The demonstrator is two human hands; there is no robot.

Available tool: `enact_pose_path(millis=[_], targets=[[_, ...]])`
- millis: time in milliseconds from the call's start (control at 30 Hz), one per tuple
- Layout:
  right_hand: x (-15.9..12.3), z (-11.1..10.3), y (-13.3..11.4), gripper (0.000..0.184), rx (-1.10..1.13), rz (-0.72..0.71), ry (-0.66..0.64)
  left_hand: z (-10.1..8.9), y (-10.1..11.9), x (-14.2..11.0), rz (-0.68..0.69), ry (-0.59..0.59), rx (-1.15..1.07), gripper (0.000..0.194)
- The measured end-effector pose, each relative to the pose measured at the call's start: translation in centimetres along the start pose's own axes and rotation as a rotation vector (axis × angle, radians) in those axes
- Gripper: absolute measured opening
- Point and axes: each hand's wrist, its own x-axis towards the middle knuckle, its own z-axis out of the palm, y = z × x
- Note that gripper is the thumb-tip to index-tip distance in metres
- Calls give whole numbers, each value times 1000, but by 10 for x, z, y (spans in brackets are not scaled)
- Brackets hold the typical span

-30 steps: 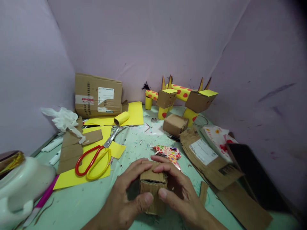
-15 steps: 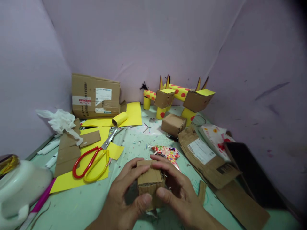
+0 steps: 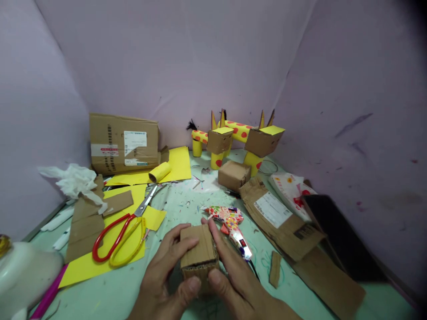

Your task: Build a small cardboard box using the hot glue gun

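Observation:
A small brown cardboard box (image 3: 199,249) stands near the front edge of the view, with rough corrugated edges along its top. My left hand (image 3: 167,271) is wrapped round its left side, fingers on the top and thumb against the near face. On the opposite side, my right hand (image 3: 235,275) presses its fingers along the wall and its thumb on the near corner. Just beyond the right hand lies a flower-patterned glue gun (image 3: 230,220), its nozzle pointing left. The box's underside and part of its sides are hidden.
Scissors (image 3: 125,238) with red and yellow handles lie on yellow paper (image 3: 88,269) at left. Two spotted cardboard animals (image 3: 220,142) stand at the back near another small box (image 3: 233,174). Flattened cardboard (image 3: 283,222) and a black phone-like slab (image 3: 343,240) occupy the right.
The right-hand fingers have straightened and now lie flatter along the box's side. More of the glue gun shows. The whole view has shifted slightly.

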Motion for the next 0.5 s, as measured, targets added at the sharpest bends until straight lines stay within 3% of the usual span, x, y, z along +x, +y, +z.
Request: enact_pose_path(millis=[100, 267, 500], targets=[[0, 1, 2, 68, -20, -18, -5, 2, 1, 0, 6, 32, -17, 37], [-2, 1, -1, 68, 2, 38, -7, -3, 1, 1, 26, -63, -7, 38], [3, 5, -6, 76, 136, 70, 26, 2, 6, 0, -9, -10, -22, 35]])
